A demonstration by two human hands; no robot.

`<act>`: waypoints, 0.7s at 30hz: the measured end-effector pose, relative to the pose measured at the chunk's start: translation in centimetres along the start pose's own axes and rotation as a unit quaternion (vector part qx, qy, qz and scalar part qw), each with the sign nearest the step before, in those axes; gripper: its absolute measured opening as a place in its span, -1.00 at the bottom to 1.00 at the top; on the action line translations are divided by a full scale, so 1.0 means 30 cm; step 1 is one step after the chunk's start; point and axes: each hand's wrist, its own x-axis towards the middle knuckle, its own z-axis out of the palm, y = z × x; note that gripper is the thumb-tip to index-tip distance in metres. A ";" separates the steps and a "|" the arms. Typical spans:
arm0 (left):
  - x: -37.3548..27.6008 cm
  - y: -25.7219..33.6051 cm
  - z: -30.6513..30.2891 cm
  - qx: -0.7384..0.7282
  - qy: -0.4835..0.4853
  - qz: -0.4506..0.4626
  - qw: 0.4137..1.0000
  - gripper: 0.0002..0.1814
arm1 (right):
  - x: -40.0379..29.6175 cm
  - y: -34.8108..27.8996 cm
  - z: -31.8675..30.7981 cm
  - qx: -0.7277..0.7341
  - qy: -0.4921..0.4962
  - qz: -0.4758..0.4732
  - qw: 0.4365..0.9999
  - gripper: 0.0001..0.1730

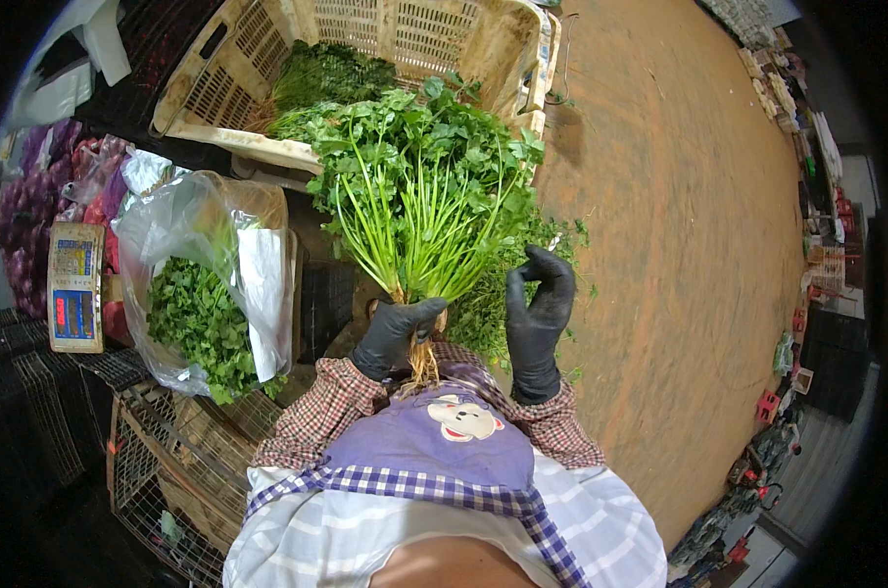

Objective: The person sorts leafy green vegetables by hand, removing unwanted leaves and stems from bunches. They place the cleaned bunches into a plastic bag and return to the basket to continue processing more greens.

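Note:
A leafy bunch of green-stemmed herbs (422, 213), probably Chinese celery, is held before my body by my left hand (396, 331) in a black glove. The fingers close around the stem bases, and pale roots (423, 364) hang below them. My right hand (541, 323), also black-gloved, is raised to the right of the bunch, apart from it. Its thumb and forefinger curve towards each other with a gap between them, and nothing shows there. Behind the bunch stands a dirty cream plastic crate (429, 33) with more greens (333, 77) inside.
Left of me, a clear plastic bag (183, 213) of leafy greens sits beside a digital scale (76, 287) with a lit display. Mesh sacks of purple onions (36, 220) stand behind. A wire cage (186, 470) is at lower left. Loose trimmings (480, 316) lie on the brown floor (679, 242).

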 end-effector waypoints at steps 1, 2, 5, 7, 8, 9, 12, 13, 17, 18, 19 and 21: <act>0.002 -0.002 0.009 0.009 0.010 -0.001 1.000 -0.84 | 0.020 -0.042 -0.012 -0.092 -0.029 -0.077 0.992 -0.70; 0.004 -0.008 0.014 0.012 0.024 0.021 0.999 -0.84 | 0.041 -0.075 -0.008 -0.185 -0.113 -0.123 0.968 -0.69; 0.009 -0.021 0.018 0.033 0.044 0.053 0.997 -0.82 | 0.067 -0.085 0.051 -0.415 -0.278 -0.121 0.858 -0.70; 0.006 -0.025 -0.003 0.067 0.047 0.038 0.996 -0.80 | 0.069 -0.013 0.055 -0.363 -0.246 -0.176 0.881 -0.77; 0.009 -0.031 -0.019 0.064 0.035 0.045 0.996 -0.79 | 0.077 0.010 0.050 -0.350 -0.204 -0.214 0.889 -0.81; 0.013 -0.043 -0.043 0.061 0.024 0.051 0.997 -0.78 | 0.084 0.027 0.036 -0.334 -0.161 -0.250 0.895 -0.84; 0.019 -0.062 -0.070 0.075 -0.002 0.078 0.994 -0.78 | 0.165 0.047 -0.142 -0.331 0.145 -0.221 0.906 -0.87; 0.022 -0.061 -0.074 0.086 -0.009 0.089 0.992 -0.79 | 0.189 0.056 -0.228 -0.362 0.196 -0.161 0.897 -0.92; 0.018 -0.034 -0.033 0.117 0.010 0.078 0.990 -0.72 | 0.208 0.063 -0.358 -0.427 0.086 0.024 0.900 -0.77; 0.022 -0.036 -0.023 0.121 0.007 0.096 0.988 -0.70 | 0.178 0.052 -0.308 -0.349 0.036 0.006 0.936 -0.66; 0.027 -0.036 -0.018 0.126 0.006 0.116 0.985 -0.68 | 0.135 0.043 -0.237 -0.326 -0.034 -0.098 0.940 -0.61; 0.022 -0.028 -0.004 0.125 0.003 0.121 0.985 -0.65 | 0.027 -0.009 -0.059 -0.199 -0.156 -0.144 0.957 -0.65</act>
